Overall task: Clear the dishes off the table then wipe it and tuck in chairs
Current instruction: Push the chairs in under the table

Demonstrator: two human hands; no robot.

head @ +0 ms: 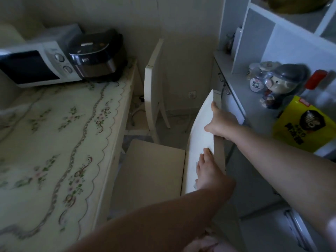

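Step in hand looks like the chair tuck-in. The chair (pixel 156 171) sits centre frame with its seat mostly out from the desk (pixel 113 160), front edge near the desk's side and slightly skewed to it. The right hand (pixel 219 124) is at centre right, fingers curled over the top edge of the chair back, thumb on the front face. The left hand (pixel 209 171) is lower, just below centre right, on the same back with fingers fairly straight along it. It reads as a flat press rather than a grip, but the frame is dim and blurred and the thumb is hidden, so I'm not certain. To do it well: square the seat to the desk edge first, then push level with both hands so the legs slide and don't tip or scrape. Go slow, the shelf unit (pixel 234 99) is just beside the back on the right. Stop before the back hits the desk edge and match the second chair (pixel 154 84) up-frame. Don't snag the tablecloth (pixel 54 133) overhang.
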